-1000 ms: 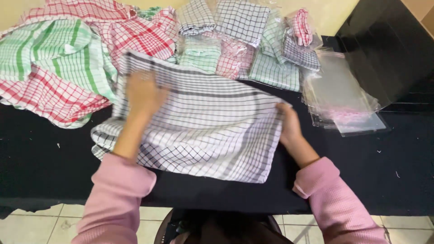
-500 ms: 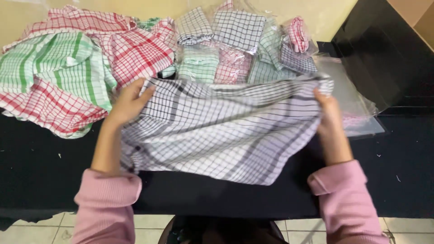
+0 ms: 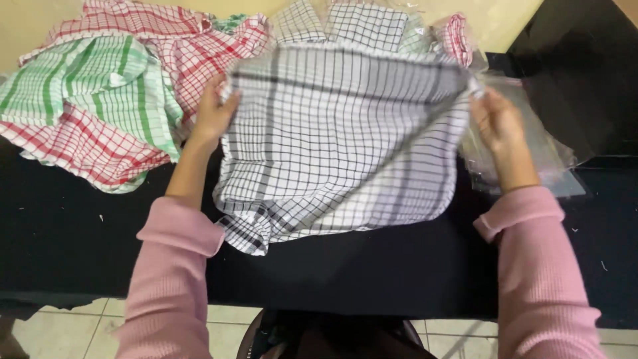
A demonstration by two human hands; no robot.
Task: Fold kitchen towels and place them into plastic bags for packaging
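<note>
The left hand pinches one top corner of the black-and-white checked cloth, and the right hand pinches the other corner. Both are closed tight on the edge and pulled apart, so the cloth hangs flat and wide above the black counter. Red and green checked cloths lie in a heap on the left, clear plastic bags on the right

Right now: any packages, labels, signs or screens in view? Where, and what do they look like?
Clear flat plastic bags: stacked on the black table, right of the right hand.
Clear-wrapped folded checked cloths: far edge, behind the raised black-and-white checked cloth.
No labels, signs or screens visible.
</note>
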